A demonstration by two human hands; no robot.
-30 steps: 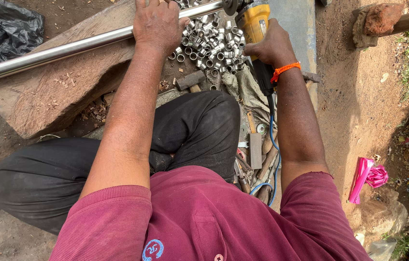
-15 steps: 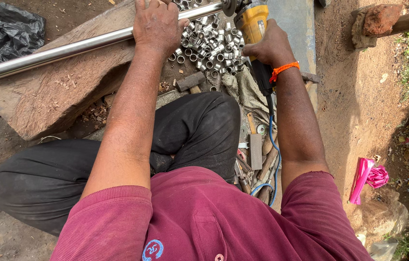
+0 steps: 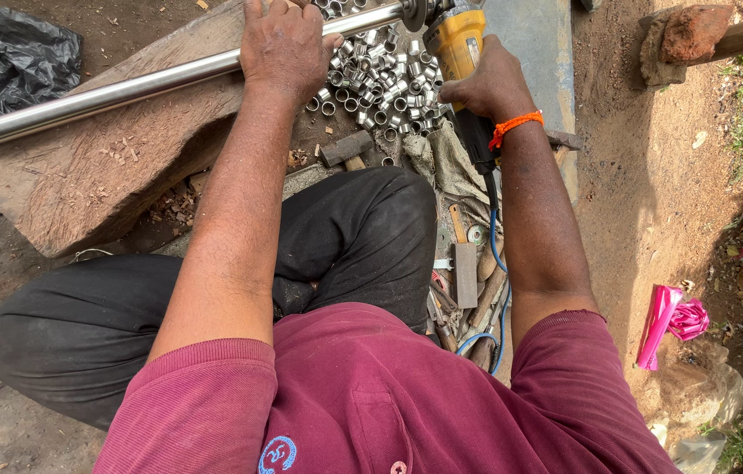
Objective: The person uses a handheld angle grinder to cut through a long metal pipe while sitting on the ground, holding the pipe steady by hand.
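Observation:
A long shiny steel pipe (image 3: pixel 108 94) lies across a rough wooden block (image 3: pixel 117 167). My left hand (image 3: pixel 285 46) presses down over the pipe near its right end. My right hand (image 3: pixel 490 86), with an orange thread around the wrist, grips a yellow angle grinder (image 3: pixel 456 42). The grinder's disc (image 3: pixel 415 12) sits at the pipe's right end. A heap of several short cut steel rings (image 3: pixel 380 83) lies just below the pipe between my two hands.
A hammer (image 3: pixel 347 147), a chisel and other hand tools (image 3: pixel 463 272) lie on the ground by my right knee, with a blue cable (image 3: pixel 496 254). Black plastic sheet (image 3: pixel 3 57) at far left, pink wrapper (image 3: pixel 670 320) on dirt at right, a brick (image 3: pixel 692 33) top right.

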